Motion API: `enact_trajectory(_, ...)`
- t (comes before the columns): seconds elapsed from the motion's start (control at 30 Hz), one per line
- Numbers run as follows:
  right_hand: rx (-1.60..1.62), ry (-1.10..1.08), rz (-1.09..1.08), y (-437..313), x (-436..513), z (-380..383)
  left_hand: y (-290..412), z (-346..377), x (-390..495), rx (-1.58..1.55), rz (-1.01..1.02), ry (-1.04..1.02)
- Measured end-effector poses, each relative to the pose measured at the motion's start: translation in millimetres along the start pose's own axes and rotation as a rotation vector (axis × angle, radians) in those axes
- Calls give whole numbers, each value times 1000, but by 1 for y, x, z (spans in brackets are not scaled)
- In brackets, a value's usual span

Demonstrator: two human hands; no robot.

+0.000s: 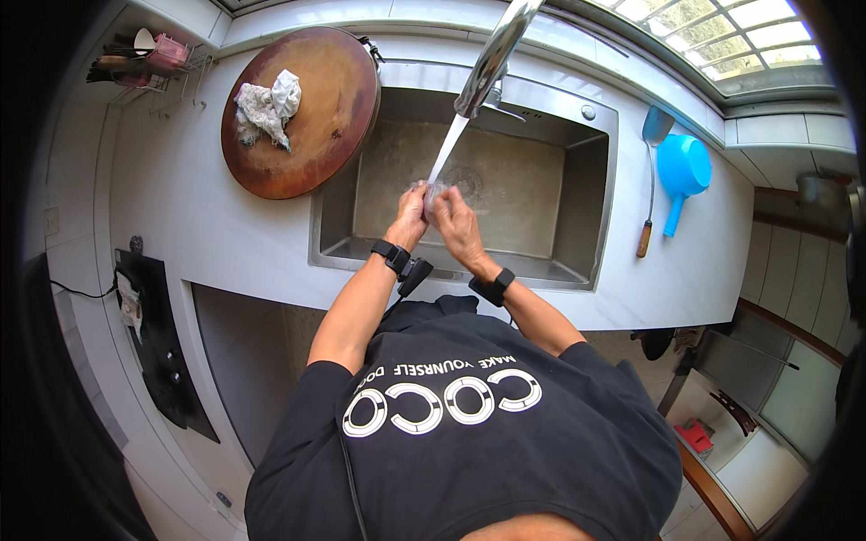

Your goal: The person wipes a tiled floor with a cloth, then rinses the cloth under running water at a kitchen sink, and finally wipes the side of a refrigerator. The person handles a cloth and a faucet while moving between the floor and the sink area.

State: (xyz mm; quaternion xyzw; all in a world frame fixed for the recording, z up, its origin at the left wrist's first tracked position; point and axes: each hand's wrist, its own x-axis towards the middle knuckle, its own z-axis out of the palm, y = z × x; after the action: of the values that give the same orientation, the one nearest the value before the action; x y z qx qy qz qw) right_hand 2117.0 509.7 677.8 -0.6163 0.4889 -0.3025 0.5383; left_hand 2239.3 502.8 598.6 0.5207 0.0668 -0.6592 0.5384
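Note:
Water (446, 149) runs from the chrome faucet (477, 84) onto my hands above the stainless steel sink (521, 196). My left hand (410, 213) is closed around a small translucent item (436, 193) in the stream. What the item is cannot be made out, as water and fingers partly cover it. My right hand (458, 223) is beside it on the right, fingers bent in and touching the item; motion blur hides their exact grip. Both wrists wear black straps.
A round wooden cutting board (325, 135) overlaps the sink's left rim, with a crumpled rag (260, 115) on it. To the right lie a spatula (650, 176) with a wooden handle and a blue water ladle (683, 166). A black cooktop (162, 324) is at left.

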Motion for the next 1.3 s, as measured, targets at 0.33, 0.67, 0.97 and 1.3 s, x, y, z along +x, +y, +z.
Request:
enact_trajectory(0.33, -288, 51, -69, 3, 36, 10, 7, 21, -44, 378, 113, 154)
enact_trajectory(0.67, -435, -17, 45, -3, 33, 5, -5, 15, -41, 400, 31, 170)
enact_trajectory(0.97, -494, -48, 26, 21, 48, -2, 6, 15, -33, 489, 86, 105)
enact_trajectory(1.3, 303, -370, 413, 43, 63, -55, 43, 9, -42, 413, 312, -282)
